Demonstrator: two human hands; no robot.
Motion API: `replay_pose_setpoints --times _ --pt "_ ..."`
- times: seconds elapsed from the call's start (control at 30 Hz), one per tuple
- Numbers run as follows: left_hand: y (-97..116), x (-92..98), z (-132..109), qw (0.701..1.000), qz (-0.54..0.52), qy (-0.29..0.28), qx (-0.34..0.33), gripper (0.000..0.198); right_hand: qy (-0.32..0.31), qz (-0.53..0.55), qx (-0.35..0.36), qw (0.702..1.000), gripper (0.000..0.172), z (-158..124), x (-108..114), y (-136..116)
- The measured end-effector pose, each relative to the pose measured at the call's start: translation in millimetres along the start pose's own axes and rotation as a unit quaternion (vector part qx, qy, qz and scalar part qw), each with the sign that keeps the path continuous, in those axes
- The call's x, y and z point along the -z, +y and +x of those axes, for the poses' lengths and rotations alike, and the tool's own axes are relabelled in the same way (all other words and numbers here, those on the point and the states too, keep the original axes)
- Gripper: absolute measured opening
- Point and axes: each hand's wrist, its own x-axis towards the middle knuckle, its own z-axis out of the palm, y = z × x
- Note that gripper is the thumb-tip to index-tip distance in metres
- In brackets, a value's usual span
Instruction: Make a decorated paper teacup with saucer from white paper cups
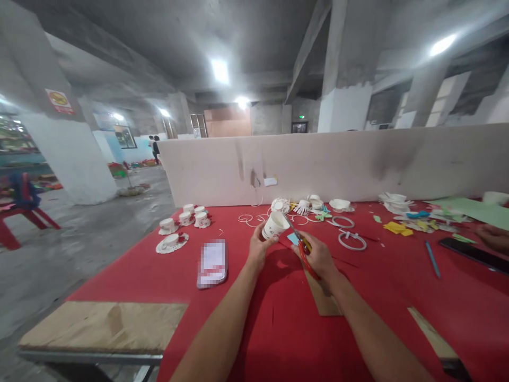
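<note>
My left hand (258, 245) is wrapped round a white paper cup (275, 225) with small printed marks, its mouth tilted up toward the right. In my right hand (318, 256) is a pair of scissors (305, 253) with red handles. The blades reach up to the cup's rim; whether they touch it I cannot tell. Just left of the right fingers shows a small light-blue piece (293, 239). Beneath the right hand lies a brown strip of board (323, 294). White paper rings (352, 241) and curled strips lie beyond both hands.
Several small white cups on scalloped saucers (172, 242) stand at the left of the red table (254, 339). A blurred-out phone-shaped object (212, 263) lies nearer. To the right are yellow scraps (397, 228), a blue pen (432, 259), a black phone (473, 253) and another person's hand (493, 237). A pale partition (338, 167) stands behind.
</note>
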Motion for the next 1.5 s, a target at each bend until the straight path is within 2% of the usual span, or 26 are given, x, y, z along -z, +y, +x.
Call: replay_pose_setpoints --times 0.2,0.4,0.67,1.03,1.2,1.37,1.5 --pt "8.4 0.2 -1.2 0.999 0.028 -0.02 -0.013 0.068 -0.035 -0.054 -0.024 0.998 0.042 2.0 3.7 5.6" --pt "15.3 -0.7 -2.2 0.998 0.043 -0.049 -0.024 0.067 -0.063 -0.047 -0.048 0.996 0.041 4.9 9.2 10.1" --pt "18.9 12.0 0.0 0.994 -0.014 -0.097 0.055 0.068 -0.072 -0.045 0.005 0.996 0.047 1.1 11.5 15.9" --pt "19.7 17.1 0.2 0.988 -0.062 -0.114 0.079 0.067 -0.092 -0.028 0.002 0.995 0.043 -0.1 5.8 25.0" --pt "17.4 18.1 -1.0 0.987 -0.077 -0.11 0.091 0.065 -0.078 -0.044 0.003 0.996 0.041 -0.7 5.1 22.2" --pt "14.2 16.2 -3.2 0.982 -0.091 -0.132 0.104 0.068 -0.053 -0.047 -0.004 0.998 0.04 -1.0 5.3 22.2" --pt "15.9 15.0 -2.8 0.981 -0.121 -0.114 0.098 0.068 -0.052 -0.078 0.015 0.995 0.041 -1.5 5.2 22.3"
